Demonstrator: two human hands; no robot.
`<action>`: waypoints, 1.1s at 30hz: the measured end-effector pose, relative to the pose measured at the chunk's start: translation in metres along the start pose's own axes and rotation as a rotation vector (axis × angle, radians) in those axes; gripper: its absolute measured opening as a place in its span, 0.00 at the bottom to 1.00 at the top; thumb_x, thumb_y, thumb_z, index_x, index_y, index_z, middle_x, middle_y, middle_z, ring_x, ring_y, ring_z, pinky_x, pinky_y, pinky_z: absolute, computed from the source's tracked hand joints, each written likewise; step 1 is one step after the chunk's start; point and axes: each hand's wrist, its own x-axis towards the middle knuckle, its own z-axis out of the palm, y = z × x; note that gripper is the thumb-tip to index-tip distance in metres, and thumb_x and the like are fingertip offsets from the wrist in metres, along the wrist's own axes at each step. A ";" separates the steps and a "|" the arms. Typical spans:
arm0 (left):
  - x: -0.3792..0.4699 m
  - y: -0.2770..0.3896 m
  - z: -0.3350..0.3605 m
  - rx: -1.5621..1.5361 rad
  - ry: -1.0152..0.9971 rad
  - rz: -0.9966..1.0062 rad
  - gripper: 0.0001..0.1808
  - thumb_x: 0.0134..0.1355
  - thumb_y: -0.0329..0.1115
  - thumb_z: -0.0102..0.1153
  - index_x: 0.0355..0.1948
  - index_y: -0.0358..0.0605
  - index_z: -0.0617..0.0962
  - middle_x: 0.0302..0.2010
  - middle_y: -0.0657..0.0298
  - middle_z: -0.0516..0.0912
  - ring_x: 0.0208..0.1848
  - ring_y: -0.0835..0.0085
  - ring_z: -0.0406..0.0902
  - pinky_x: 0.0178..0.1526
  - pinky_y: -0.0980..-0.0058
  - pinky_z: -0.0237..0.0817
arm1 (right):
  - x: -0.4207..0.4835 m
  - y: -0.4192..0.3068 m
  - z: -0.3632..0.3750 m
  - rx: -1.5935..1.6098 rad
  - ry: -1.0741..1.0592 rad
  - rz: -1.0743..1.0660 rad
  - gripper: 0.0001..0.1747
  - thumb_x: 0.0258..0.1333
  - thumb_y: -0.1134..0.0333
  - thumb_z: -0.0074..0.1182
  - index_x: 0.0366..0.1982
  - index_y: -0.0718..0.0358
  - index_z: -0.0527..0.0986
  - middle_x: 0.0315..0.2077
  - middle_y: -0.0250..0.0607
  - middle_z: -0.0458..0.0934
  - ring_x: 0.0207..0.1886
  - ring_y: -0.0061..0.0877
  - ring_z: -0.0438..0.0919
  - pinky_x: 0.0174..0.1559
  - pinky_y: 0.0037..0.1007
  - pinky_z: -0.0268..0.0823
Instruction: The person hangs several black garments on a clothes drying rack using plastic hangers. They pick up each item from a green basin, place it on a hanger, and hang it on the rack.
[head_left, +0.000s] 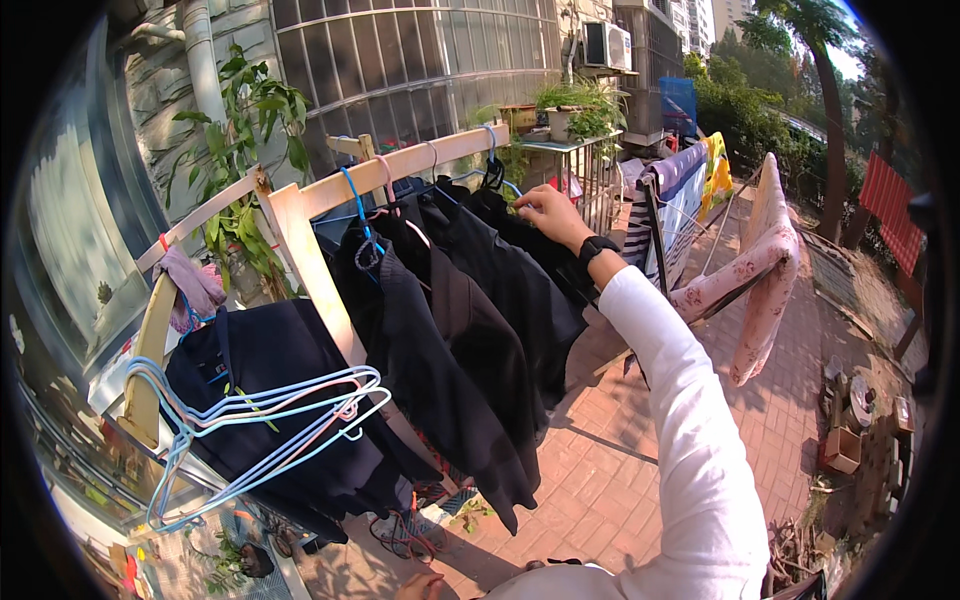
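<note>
My right hand (553, 214), below a white sleeve and a black wrist band, reaches up to the far end of a row of dark garments. Its fingers pinch the end of a light-blue hanger (504, 178) that carries a black garment (517, 217). This hanger hooks over a pale wooden rail (420, 161). Nearer on the rail hang a dark jacket (420, 345) on a blue hanger (354, 191) and a brown-black garment (480, 322) on a pink one. Only some fingers of my left hand (421, 586) show at the bottom edge, so its grip is hidden.
Several bare blue and pink hangers (262, 420) hang at the left over a navy garment (277, 367). A floral-covered ironing board (765, 262) and a rack with striped cloth (667, 202) stand to the right on brick paving (600, 480). Cords lie beneath the clothes.
</note>
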 end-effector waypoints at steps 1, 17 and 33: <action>0.000 -0.002 -0.003 0.012 -0.001 0.040 0.12 0.68 0.37 0.52 0.46 0.43 0.80 0.41 0.48 0.83 0.43 0.50 0.80 0.44 0.62 0.70 | -0.006 -0.005 -0.009 0.035 -0.012 0.032 0.12 0.55 0.62 0.59 0.40 0.57 0.83 0.41 0.43 0.77 0.45 0.38 0.77 0.49 0.36 0.69; 0.079 -0.025 -0.022 0.012 -0.739 0.724 0.09 0.60 0.26 0.55 0.39 0.33 0.81 0.36 0.52 0.82 0.39 0.60 0.81 0.42 0.69 0.70 | -0.759 -0.391 0.001 -0.475 -0.119 1.540 0.14 0.51 0.68 0.56 0.42 0.55 0.80 0.42 0.43 0.77 0.51 0.42 0.74 0.52 0.40 0.69; -0.170 0.044 0.115 0.126 -1.677 1.409 0.07 0.62 0.27 0.54 0.38 0.34 0.79 0.36 0.52 0.81 0.39 0.56 0.79 0.43 0.68 0.69 | -0.887 -0.790 0.091 -0.455 0.631 2.260 0.22 0.57 0.57 0.55 0.52 0.56 0.75 0.51 0.46 0.75 0.58 0.42 0.71 0.59 0.41 0.65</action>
